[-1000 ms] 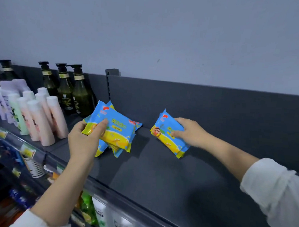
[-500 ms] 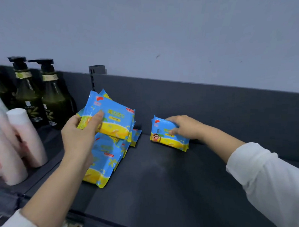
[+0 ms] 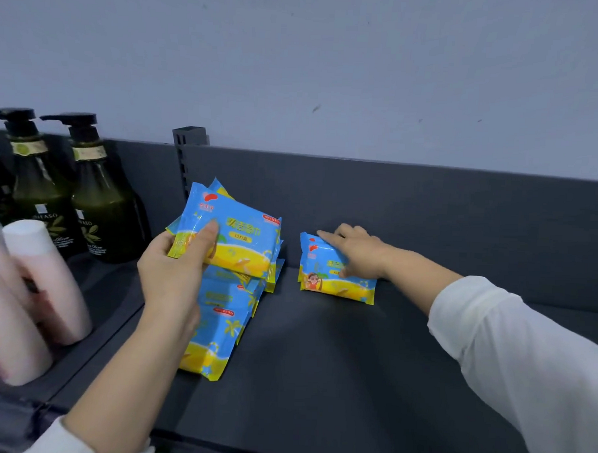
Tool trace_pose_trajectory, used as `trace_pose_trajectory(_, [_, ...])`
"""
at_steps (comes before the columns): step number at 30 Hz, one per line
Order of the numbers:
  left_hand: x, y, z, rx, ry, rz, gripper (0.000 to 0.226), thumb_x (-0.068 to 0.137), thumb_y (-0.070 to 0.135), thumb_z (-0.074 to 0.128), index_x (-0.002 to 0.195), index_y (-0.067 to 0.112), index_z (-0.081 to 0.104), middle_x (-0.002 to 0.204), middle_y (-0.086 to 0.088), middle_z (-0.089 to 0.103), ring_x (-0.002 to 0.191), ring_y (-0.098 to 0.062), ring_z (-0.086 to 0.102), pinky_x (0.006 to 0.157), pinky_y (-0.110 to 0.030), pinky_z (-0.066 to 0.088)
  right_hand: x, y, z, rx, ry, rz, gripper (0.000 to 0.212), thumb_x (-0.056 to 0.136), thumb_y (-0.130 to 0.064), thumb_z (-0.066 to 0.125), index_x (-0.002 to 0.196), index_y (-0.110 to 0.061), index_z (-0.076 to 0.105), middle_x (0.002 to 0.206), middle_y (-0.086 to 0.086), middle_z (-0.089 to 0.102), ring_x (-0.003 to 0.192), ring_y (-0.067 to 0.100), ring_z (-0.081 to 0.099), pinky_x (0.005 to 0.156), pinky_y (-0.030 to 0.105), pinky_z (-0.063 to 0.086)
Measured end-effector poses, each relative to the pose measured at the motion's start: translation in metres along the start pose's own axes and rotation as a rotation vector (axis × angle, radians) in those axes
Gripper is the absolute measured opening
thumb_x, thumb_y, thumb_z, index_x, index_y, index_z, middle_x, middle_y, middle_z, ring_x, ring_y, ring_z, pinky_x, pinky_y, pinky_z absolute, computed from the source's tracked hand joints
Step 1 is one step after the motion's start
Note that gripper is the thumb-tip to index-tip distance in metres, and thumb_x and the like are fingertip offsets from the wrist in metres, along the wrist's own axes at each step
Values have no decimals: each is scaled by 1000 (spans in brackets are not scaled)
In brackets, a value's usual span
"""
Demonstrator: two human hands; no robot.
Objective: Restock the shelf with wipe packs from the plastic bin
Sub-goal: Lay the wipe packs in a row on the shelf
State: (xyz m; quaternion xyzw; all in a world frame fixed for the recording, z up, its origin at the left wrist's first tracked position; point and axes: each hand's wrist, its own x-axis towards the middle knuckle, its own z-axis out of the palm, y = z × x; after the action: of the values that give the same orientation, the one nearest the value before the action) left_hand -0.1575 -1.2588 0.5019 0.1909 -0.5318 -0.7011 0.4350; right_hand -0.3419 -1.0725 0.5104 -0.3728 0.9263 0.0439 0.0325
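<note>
Since a moment ago our right hand [image 3: 359, 254] has flattened, fingers spread, on the single pack [image 3: 336, 279] against the shelf [image 3: 336, 358] back, so we press it square while our left hand [image 3: 172, 272] pinches the next pack [image 3: 232, 238] above the fallen stack [image 3: 221, 322].

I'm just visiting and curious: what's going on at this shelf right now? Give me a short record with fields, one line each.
Place: dark shelf against a pale wall
Left hand: holds a small stack of wipe packs above the shelf
Right hand: rests on a single wipe pack standing by the back panel
Already on shelf: more packs lying under the left hand
Neighbours: dark green pump bottles, pink bottles on the left
Bin: not in view
</note>
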Motion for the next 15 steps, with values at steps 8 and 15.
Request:
trace_pose_trajectory(8, [-6, -4, 3, 3, 22, 11, 19, 76, 26, 77, 77, 16, 61, 76, -1, 66, 71, -15, 65, 63, -24, 54, -15, -4, 39, -218, 318, -80, 70, 93, -26, 53, 149, -17, 13, 145, 7, 25, 132, 30, 27, 116, 48, 14])
trace_pose_trajectory(15, [-12, -9, 10, 8, 17, -12, 19, 75, 24, 77, 78, 14, 61, 83, -4, 68, 78, -18, 67, 79, -33, 56, -23, -12, 64, -26, 252, -142, 62, 97, -38, 41, 150, -16, 17, 155, 5, 19, 141, 25, 17, 117, 38, 16])
